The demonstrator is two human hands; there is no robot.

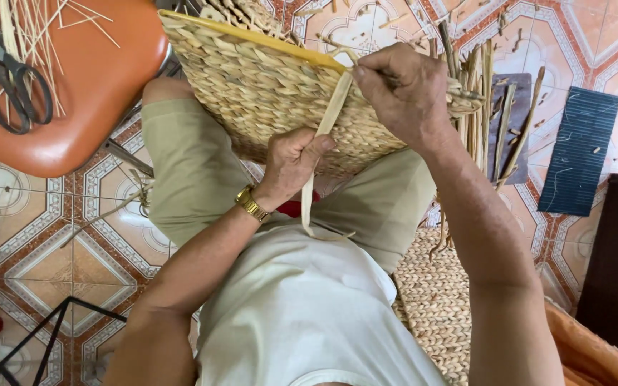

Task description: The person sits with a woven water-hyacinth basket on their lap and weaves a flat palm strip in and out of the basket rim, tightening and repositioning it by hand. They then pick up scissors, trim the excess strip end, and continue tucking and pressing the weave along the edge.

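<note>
Patterned floor tiles (51, 236) in cream, terracotta and grey run under everything, and the woven basket (266, 93) on the person's lap serves as the landmark for the rest. That basket, plaited from pale straw-coloured fibre with a yellow strip along its upper rim, is tilted against the knees in khaki shorts (187, 171). At the basket's right edge, the right hand (402, 89) is closed, its fingertips pinching the top end of a flat pale reed strip (327, 136) just below the yellow rim. The strip hangs down across the front of the basket and past its lower edge. Against the basket's lower side, the left hand (295, 161) is curled shut around the same strip partway along its length, thumb pressed over it; a gold wristwatch (250, 204) sits on that wrist. Left of the basket stands an orange plastic stool (87, 100), on whose seat lie black-handled scissors (8, 75) and a scatter of thin straw slivers. Right of the basket, loose upright reed stalks (481, 107) stick out from its weave, and beyond them a dark blue ribbed mat (581, 154) lies on the tiles. Below and right of the basket, beside the white shirt (302, 307), lies a flat woven mat (430, 300) of the same fibre. A black wire frame (44, 343) stands far below the basket's left side.
</note>
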